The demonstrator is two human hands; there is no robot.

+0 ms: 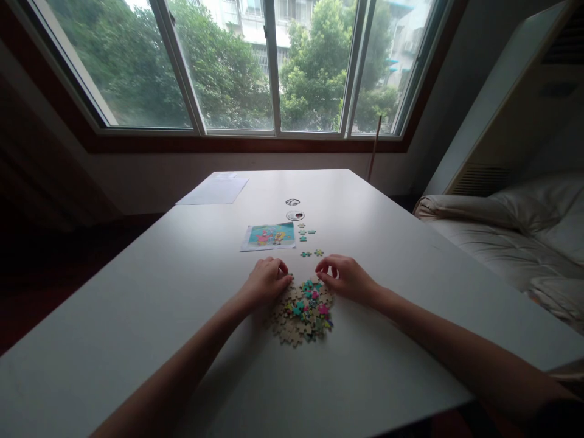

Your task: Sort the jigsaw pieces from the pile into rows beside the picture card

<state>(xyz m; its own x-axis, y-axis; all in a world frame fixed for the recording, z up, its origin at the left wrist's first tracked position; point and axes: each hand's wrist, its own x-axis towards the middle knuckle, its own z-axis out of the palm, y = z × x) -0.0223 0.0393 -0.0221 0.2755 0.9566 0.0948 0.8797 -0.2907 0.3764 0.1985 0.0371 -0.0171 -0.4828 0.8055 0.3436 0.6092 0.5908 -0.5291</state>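
A heap of jigsaw puzzle pieces (303, 313) lies on the white table, some showing plain tan backs, others teal, pink and yellow faces. At its upper left edge, my left hand (269, 280) has its fingers curled and the thumb pressed towards them, with a puzzle piece (291, 277) at the tips. My right hand (344, 277) is over the heap's upper right side, thumb and forefinger drawn together; whatever is between them is too small to make out. Beyond my hands are a few separate pieces (305, 254) and a printed cartoon picture (270, 236).
More loose pieces (303, 232) lie right of the picture. Two round black-and-white items (295, 215) sit farther back, and white paper sheets (212, 190) lie at the far left of the table (150, 292). A light sofa (493, 225) stands to the right, windows ahead.
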